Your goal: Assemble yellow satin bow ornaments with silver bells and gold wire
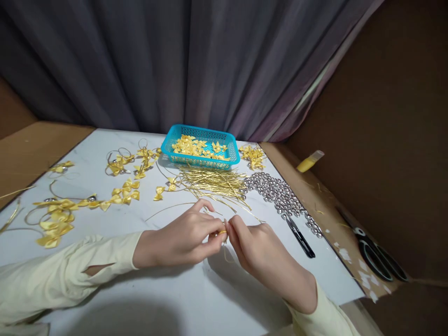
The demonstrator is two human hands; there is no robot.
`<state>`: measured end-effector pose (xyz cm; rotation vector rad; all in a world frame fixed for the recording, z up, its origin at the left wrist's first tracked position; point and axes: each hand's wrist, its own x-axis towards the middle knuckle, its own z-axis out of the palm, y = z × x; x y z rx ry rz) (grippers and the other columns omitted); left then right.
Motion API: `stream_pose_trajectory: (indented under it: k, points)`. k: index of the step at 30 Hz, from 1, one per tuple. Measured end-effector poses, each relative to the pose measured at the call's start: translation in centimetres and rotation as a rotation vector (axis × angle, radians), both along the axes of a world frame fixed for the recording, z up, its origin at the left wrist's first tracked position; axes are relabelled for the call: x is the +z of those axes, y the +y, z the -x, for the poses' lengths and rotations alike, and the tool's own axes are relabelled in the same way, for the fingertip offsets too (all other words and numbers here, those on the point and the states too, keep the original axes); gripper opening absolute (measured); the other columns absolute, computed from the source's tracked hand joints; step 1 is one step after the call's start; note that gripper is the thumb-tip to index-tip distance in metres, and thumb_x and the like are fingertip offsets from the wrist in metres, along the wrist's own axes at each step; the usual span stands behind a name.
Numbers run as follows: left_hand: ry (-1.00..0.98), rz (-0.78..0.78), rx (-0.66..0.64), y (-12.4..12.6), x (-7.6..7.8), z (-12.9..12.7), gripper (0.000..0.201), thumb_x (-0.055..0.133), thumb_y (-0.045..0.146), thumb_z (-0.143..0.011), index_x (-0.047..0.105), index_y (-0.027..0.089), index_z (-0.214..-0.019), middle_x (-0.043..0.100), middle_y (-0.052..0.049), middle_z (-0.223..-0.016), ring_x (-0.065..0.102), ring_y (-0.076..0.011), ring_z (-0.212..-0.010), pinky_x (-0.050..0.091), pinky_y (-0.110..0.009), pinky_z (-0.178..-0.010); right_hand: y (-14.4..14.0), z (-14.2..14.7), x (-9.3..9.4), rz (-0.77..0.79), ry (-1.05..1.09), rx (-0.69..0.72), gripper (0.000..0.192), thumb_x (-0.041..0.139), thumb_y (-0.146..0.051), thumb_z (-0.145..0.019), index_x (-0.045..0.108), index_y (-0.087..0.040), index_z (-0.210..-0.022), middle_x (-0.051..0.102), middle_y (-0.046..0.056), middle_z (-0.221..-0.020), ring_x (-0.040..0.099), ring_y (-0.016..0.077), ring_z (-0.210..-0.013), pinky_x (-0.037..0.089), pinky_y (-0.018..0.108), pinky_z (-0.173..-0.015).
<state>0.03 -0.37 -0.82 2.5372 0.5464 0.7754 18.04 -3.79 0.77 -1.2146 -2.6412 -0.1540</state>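
Two hands meet fingertip to fingertip | left hand [182, 238] and right hand [257, 249] both pinching small yellow piece [222, 232] | equally near, above bench [175, 298] | gold wires [213, 183] beyond, axis left-right

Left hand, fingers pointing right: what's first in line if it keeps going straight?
The right hand: the left hand already meets its fingertips over a small yellow piece. Beyond that, probably the black-handled tool, though depth is unclear.

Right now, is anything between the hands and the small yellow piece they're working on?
Nothing visible. The left hand and right hand already pinch the yellow piece between their fingertips, above a bare patch of the white table. The gold wires lie behind it, apart.
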Motion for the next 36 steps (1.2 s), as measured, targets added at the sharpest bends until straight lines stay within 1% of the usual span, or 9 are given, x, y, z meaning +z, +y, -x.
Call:
stream_pose_trajectory:
  k: [5,10,15,17,21,25,30,34,36]
  points:
    - [-0.006,0.1,-0.025,0.0,0.0,-0.1,0.022,0.038,0.012,-0.086,0.049,0.016,-0.067,0.05,0.006,-0.057,0.029,-0.0084,-0.05,0.034,-0.031,-0.089,0.0,-0.2,-0.5,0.133,0.129,0.023,0.021,0.025,-0.016,-0.092,0.038,-0.019,-0.075,0.04,-0.006,-0.047,0.026,0.0094,-0.035,0.016,0.025,-0.041]
    - [-0.001,0.191,-0.048,0.1,0.1,-0.2,0.02,0.041,0.011,-0.084,0.047,0.016,-0.066,0.049,0.007,-0.057,0.028,-0.0073,-0.049,0.032,-0.032,-0.093,0.3,-0.3,-0.9,0.278,0.276,-0.026,0.018,0.026,-0.02,-0.092,0.032,-0.02,-0.075,0.031,-0.007,-0.05,0.025,0.0091,-0.037,0.017,0.024,-0.041]
    - [0.018,0.258,-0.053,0.0,0.0,-0.2,0.019,0.041,0.011,-0.083,0.048,0.016,-0.067,0.052,0.007,-0.06,0.032,-0.0067,-0.048,0.033,-0.03,-0.093,0.6,-0.6,-0.8,0.292,0.375,-0.105,0.02,0.031,-0.02,-0.091,0.028,-0.022,-0.071,0.026,-0.008,-0.052,0.022,0.0086,-0.038,0.017,0.024,-0.042]
    - [0.012,0.267,-0.048,0.0,0.0,-0.2,0.019,0.042,0.011,-0.083,0.049,0.017,-0.066,0.05,0.008,-0.057,0.031,-0.0066,-0.047,0.034,-0.03,-0.092,0.6,-0.6,-0.6,0.294,0.401,-0.109,0.021,0.031,-0.02,-0.091,0.028,-0.022,-0.07,0.029,-0.008,-0.051,0.024,0.0083,-0.037,0.018,0.024,-0.042]
    - [0.006,0.259,-0.033,0.0,0.0,-0.2,0.02,0.043,0.012,-0.084,0.049,0.017,-0.065,0.051,0.007,-0.057,0.034,-0.0072,-0.049,0.034,-0.03,-0.09,0.6,-0.6,-0.2,0.392,0.457,-0.101,0.027,0.028,-0.024,-0.094,0.032,-0.021,-0.067,0.042,-0.006,-0.049,0.038,0.0082,-0.038,0.028,0.021,-0.045]
    - [-0.013,0.265,-0.04,0.1,-0.1,-0.2,0.019,0.043,0.011,-0.083,0.05,0.017,-0.066,0.05,0.008,-0.057,0.035,-0.0066,-0.048,0.034,-0.031,-0.09,0.5,-0.7,0.2,0.458,0.463,-0.086,0.035,0.024,-0.032,-0.096,0.038,-0.02,-0.065,0.046,-0.004,-0.049,0.044,0.0085,-0.041,0.033,0.02,-0.047]
    - [-0.021,0.251,-0.038,0.2,-0.2,-0.1,0.016,0.043,0.01,-0.082,0.052,0.017,-0.071,0.048,0.009,-0.056,0.036,-0.0062,-0.048,0.034,-0.032,-0.091,0.7,-0.6,0.1,0.488,0.45,-0.057,0.032,0.032,-0.035,-0.094,0.046,-0.018,-0.07,0.044,-0.005,-0.052,0.041,0.0076,-0.043,0.031,0.018,-0.046]
    - [-0.021,0.248,-0.049,0.2,-0.1,-0.2,0.02,0.042,0.009,-0.083,0.049,0.016,-0.066,0.047,0.008,-0.055,0.037,-0.006,-0.049,0.033,-0.031,-0.091,0.9,-0.4,-0.1,0.536,0.469,-0.057,0.029,0.033,-0.026,-0.092,0.039,-0.019,-0.064,0.036,-0.007,-0.049,0.035,0.0071,-0.041,0.027,0.018,-0.045]
    - [-0.028,0.255,-0.056,0.2,-0.1,-0.2,0.021,0.043,0.009,-0.083,0.048,0.016,-0.064,0.048,0.008,-0.055,0.039,-0.0057,-0.049,0.033,-0.031,-0.092,1.0,-0.3,-0.3,0.548,0.497,-0.072,0.029,0.034,-0.023,-0.091,0.036,-0.02,-0.062,0.036,-0.007,-0.047,0.034,0.007,-0.04,0.026,0.018,-0.044]
